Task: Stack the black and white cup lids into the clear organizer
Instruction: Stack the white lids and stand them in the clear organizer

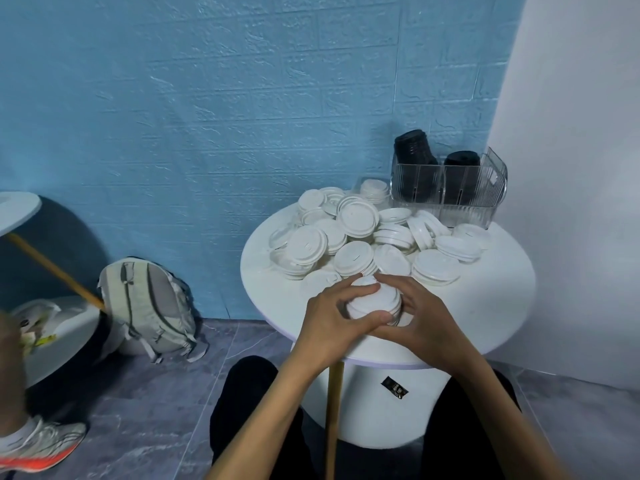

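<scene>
Both hands are gripping a short white stack [375, 301] at the table's [491, 306] near edge: the left hand [334, 318] is curling round its left side, the right hand [420, 318] round its right. Behind, loose white lids [356, 216] are lying heaped. Farther back right, the organizer [450, 188] is holding two black stacks [414, 150] side by side.

A small stack of white lids [374, 301] sits at the table's near edge. Behind it sprawls a loose heap of white lids [363, 233]. Black lids [414, 150] stand stacked in the clear organizer [450, 192], far right.
</scene>
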Motion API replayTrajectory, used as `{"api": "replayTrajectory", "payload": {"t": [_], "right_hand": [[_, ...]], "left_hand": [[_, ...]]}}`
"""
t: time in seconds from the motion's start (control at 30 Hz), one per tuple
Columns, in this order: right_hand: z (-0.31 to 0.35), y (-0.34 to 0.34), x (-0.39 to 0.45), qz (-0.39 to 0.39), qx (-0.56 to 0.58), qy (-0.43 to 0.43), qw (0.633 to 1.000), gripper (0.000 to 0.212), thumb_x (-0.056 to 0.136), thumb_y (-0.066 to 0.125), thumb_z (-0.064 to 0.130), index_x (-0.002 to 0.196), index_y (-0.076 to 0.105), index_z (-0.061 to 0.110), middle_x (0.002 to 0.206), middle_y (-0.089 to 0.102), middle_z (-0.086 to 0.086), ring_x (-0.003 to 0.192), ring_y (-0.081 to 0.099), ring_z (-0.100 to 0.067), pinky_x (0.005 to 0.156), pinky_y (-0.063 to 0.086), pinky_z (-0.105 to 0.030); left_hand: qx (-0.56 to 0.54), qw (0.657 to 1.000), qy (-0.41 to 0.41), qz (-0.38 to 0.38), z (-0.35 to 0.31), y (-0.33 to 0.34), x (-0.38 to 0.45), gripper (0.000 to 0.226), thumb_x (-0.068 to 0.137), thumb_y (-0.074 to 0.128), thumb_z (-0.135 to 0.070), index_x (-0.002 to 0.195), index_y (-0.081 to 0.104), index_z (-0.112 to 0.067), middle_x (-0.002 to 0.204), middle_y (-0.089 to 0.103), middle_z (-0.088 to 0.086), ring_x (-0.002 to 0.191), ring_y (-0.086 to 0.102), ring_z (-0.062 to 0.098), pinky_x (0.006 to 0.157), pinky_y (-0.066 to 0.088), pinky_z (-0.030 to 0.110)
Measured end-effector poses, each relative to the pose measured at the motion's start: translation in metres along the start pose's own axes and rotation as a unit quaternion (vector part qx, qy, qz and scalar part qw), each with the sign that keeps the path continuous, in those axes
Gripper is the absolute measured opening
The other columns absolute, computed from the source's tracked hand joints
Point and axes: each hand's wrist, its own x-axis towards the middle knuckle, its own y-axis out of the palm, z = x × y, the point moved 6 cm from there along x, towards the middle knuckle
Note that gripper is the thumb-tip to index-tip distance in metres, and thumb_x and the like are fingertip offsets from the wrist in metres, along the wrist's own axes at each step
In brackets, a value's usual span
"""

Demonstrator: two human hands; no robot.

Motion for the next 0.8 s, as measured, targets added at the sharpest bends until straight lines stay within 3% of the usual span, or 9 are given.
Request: {"api": "replayTrajectory", "payload": {"t": [0.07,0.13,0.23,0.33,0.43,0.5,0.63,0.8], "right_hand": [[0.001,0.000,0.001,-0.001,0.003,-0.001,1.000,0.070,0.068,0.085,0.049,0.127,0.051,0.063,0.134,0.058,0.028,0.127,0.058,-0.005,0.106,0.051,-0.042],[0.004,0.000,0.001,-0.003,0.003,0.001,1.000,0.069,0.067,0.084,0.049,0.125,0.050,0.067,0.133,0.058,0.030,0.125,0.059,-0.004,0.106,0.051,-0.041],[0.005,0.000,0.001,-0.006,0.010,0.008,1.000,0.066,0.066,0.082,0.050,0.124,0.053,0.064,0.132,0.059,0.032,0.125,0.059,-0.002,0.106,0.051,-0.040],[0.003,-0.001,0.000,-0.003,0.012,0.019,1.000,0.070,0.064,0.086,0.049,0.127,0.055,0.055,0.133,0.061,0.029,0.126,0.058,0.000,0.108,0.050,-0.039],[0.002,-0.001,0.000,-0.004,0.023,0.040,0.999,0.081,0.059,0.093,0.054,0.131,0.060,0.039,0.134,0.062,0.023,0.126,0.057,0.001,0.110,0.049,-0.037],[0.002,0.000,0.000,-0.007,0.017,0.042,0.999,0.085,0.056,0.089,0.063,0.132,0.061,0.035,0.134,0.062,0.024,0.127,0.057,-0.001,0.110,0.048,-0.038],[0.002,0.000,-0.001,-0.004,0.017,0.050,0.999,0.082,0.056,0.088,0.063,0.129,0.061,0.038,0.132,0.061,0.027,0.125,0.058,-0.001,0.108,0.050,-0.037],[0.001,0.001,-0.001,0.004,0.013,0.056,0.998,0.080,0.060,0.085,0.063,0.130,0.058,0.035,0.133,0.060,0.024,0.125,0.057,-0.003,0.106,0.050,-0.038]], "left_hand": [[-0.023,1.000,-0.002,0.001,0.001,0.002,-0.002,0.048,0.074,0.092,-0.032,0.120,0.078,-0.031,0.141,0.059,-0.016,0.124,0.046,-0.024,0.102,0.031,-0.001],[-0.025,1.000,0.000,-0.002,0.000,0.002,-0.002,0.049,0.075,0.092,-0.035,0.121,0.077,-0.032,0.143,0.058,-0.016,0.125,0.044,-0.026,0.108,0.033,0.005],[0.033,0.999,0.005,-0.014,-0.005,0.000,-0.003,0.051,0.074,0.087,-0.053,0.122,0.073,-0.044,0.147,0.057,-0.017,0.134,0.042,-0.013,0.119,0.031,0.026],[0.097,0.995,0.019,0.005,-0.010,-0.007,-0.005,0.049,0.078,0.081,-0.059,0.125,0.069,-0.050,0.147,0.054,-0.023,0.136,0.041,-0.001,0.116,0.026,0.028],[0.066,0.993,0.024,-0.093,-0.006,-0.035,-0.001,0.038,0.082,0.077,-0.054,0.118,0.071,-0.045,0.130,0.062,-0.024,0.121,0.054,0.000,0.106,0.041,0.030],[0.123,0.982,-0.002,-0.142,0.003,-0.051,0.006,0.034,0.085,0.074,-0.048,0.118,0.072,-0.040,0.126,0.066,-0.016,0.116,0.058,0.011,0.105,0.043,0.035],[0.275,0.958,-0.053,-0.069,0.020,-0.050,0.016,0.041,0.090,0.071,-0.049,0.129,0.069,-0.037,0.142,0.058,-0.007,0.130,0.048,0.023,0.107,0.033,0.032],[0.259,0.962,-0.037,-0.076,0.026,-0.048,0.010,0.037,0.077,0.082,-0.049,0.110,0.072,-0.036,0.133,0.059,-0.010,0.126,0.047,0.021,0.102,0.036,0.032]]}}
